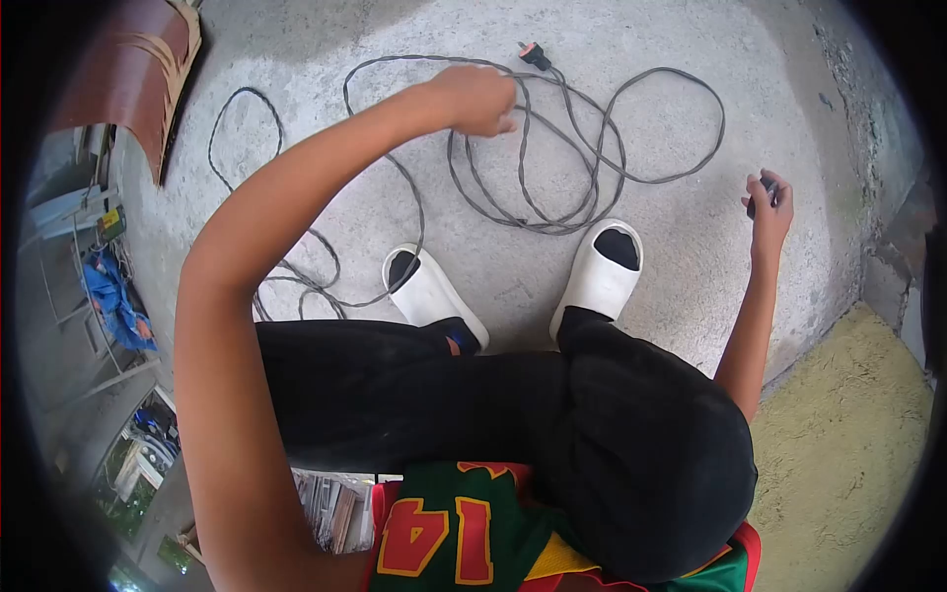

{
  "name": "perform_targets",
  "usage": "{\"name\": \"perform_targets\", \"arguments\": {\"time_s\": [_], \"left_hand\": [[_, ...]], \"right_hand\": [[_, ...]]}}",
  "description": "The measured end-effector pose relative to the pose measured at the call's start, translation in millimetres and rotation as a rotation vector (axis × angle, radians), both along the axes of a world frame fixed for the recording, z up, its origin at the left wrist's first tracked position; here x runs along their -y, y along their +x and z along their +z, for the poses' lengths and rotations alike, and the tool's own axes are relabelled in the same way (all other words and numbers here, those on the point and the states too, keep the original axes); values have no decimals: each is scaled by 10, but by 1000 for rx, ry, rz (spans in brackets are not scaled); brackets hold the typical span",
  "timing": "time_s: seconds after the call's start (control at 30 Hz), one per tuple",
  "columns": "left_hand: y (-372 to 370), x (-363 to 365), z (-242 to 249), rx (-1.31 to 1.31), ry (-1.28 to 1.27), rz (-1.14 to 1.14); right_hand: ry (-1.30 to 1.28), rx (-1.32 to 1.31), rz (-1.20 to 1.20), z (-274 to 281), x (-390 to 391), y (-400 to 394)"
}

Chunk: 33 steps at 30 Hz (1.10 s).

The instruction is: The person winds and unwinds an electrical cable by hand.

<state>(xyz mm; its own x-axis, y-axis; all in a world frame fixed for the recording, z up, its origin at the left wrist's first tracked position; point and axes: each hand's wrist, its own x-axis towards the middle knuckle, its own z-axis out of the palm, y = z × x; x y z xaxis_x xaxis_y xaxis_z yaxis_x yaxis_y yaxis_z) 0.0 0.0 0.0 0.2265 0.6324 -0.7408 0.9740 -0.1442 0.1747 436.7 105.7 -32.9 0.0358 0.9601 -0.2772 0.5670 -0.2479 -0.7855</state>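
Observation:
A long dark twisted cord (608,127) lies in loose loops on the concrete floor. At its top end is a black plug with an orange face (534,55), prongs pointing away. My left hand (483,100) is closed over the top of the loops with its fingers curled around the cord, though the grip itself is partly hidden. Out to the right, my right hand (772,200) is wrapped around a small black object (761,197), too covered to name. It is held apart from the loops.
My feet in white slides (602,279) stand just below the coils. More cord loops (326,259) spread at the left. A curved brown sheet (133,74) leans at upper left, with a blue cloth (116,296) below it. A rough wall (878,148) edges the right side.

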Motion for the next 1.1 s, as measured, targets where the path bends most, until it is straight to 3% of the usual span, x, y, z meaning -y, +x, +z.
{"name": "perform_targets", "arguments": {"time_s": [0.1, 0.2, 0.27, 0.3, 0.37, 0.43, 0.5, 0.53, 0.6, 0.7, 0.8, 0.9, 1.0, 1.07, 1.1], "left_hand": [[-131, 331, -141, -143, -125, 7], [-360, 672, -711, -149, -1, 382], [-391, 709, -869, 132, -169, 803], [-412, 760, -947, 272, -260, 1013], [-457, 833, -1078, 375, -202, 1077], [-446, 792, -1053, 534, -253, 1221], [-373, 618, -678, 650, -403, 1354], [-347, 541, -419, 706, -481, 1422], [-354, 407, 23, 828, -497, 1416], [-375, 294, 650, 991, -381, 1302], [-378, 248, 1154, 1198, -212, 1219], [-373, 214, 1597, 1268, -165, 1080], [-561, 180, 1956, 1145, -122, 960], [-789, 216, 2052, 1001, -45, 987], [-851, 259, 2057, 892, 2, 957]], "right_hand": [[220, 354, 267, -317, 506, 209], [482, 564, 444, -427, 648, 192], [703, 669, 468, -313, 793, -82], [618, 535, 478, -299, 911, -213], [460, 265, 487, -255, 1125, -544], [95, -55, 713, -150, 1360, -1022], [415, -156, 803, -152, 1457, -1504], [452, -135, 785, -130, 1458, -1689], [526, -90, 750, -60, 1422, -1951], [-44, -371, 720, 49, 1368, -2083], [-461, -769, 881, 59, 1197, -2048], [-235, -534, 1217, 413, 1041, -2004], [-380, -809, 889, 619, 891, -1840], [-405, -1301, 518, 702, 616, -1736], [-278, -1218, 615, 809, 500, -1748]]}}
